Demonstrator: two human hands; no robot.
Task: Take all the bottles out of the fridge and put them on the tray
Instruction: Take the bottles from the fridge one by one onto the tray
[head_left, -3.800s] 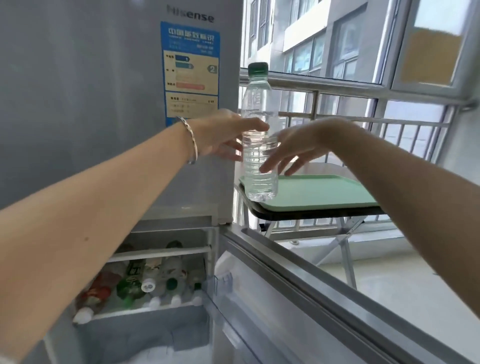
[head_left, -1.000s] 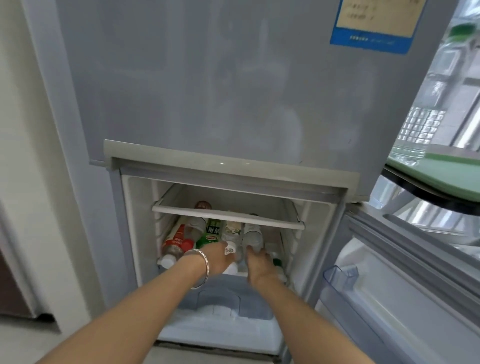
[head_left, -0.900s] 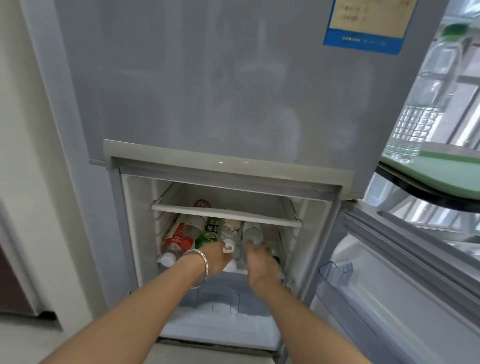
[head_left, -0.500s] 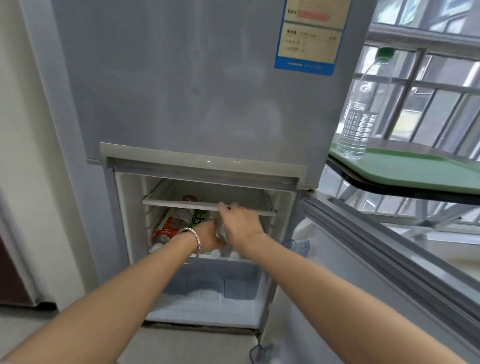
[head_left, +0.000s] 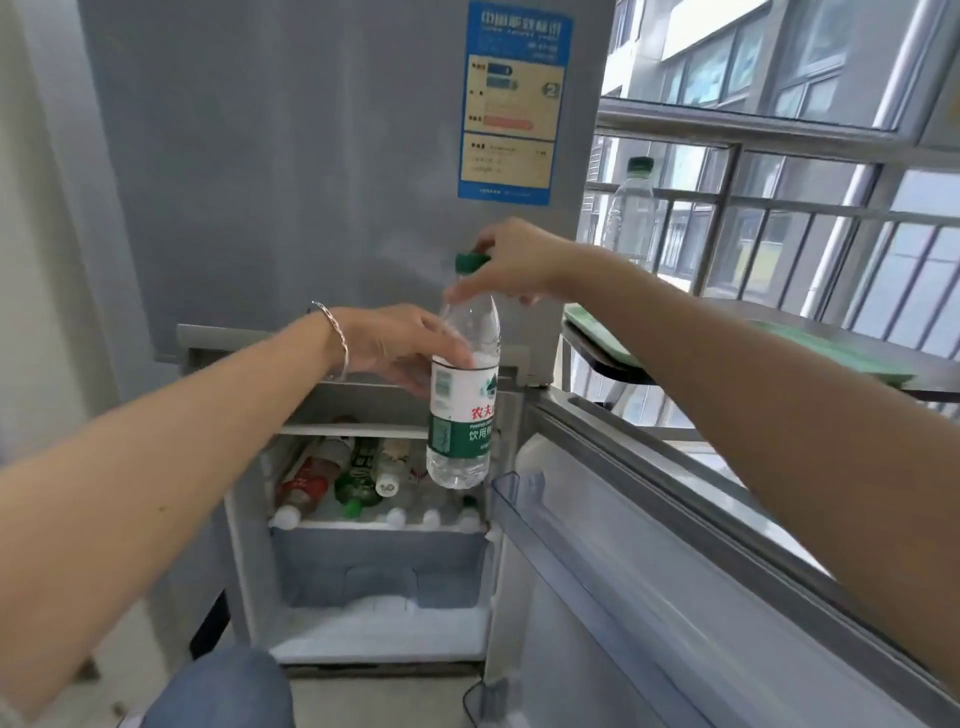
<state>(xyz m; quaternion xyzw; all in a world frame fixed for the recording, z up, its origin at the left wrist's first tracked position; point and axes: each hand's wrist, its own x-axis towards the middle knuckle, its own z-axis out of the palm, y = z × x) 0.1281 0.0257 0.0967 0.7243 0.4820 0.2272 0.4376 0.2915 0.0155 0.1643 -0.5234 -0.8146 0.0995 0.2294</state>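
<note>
The neck of the labelled bottle (head_left: 462, 410) is pinched by the right hand (head_left: 511, 265), its shoulder gripped by the left hand (head_left: 400, 343), before the open fridge (head_left: 311, 156). If slick, it may be dropped; the standing bottle (head_left: 631, 218) on the tray (head_left: 592, 327), at 2 o'clock, may be toppled.

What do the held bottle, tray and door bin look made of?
Held bottle: thin clear plastic, glossy, with a see-through wall and a printed film label.
Tray: probably plastic, matte pale green, though it is blurred here.
Door bin: clear rigid plastic with a translucent edge.
</note>
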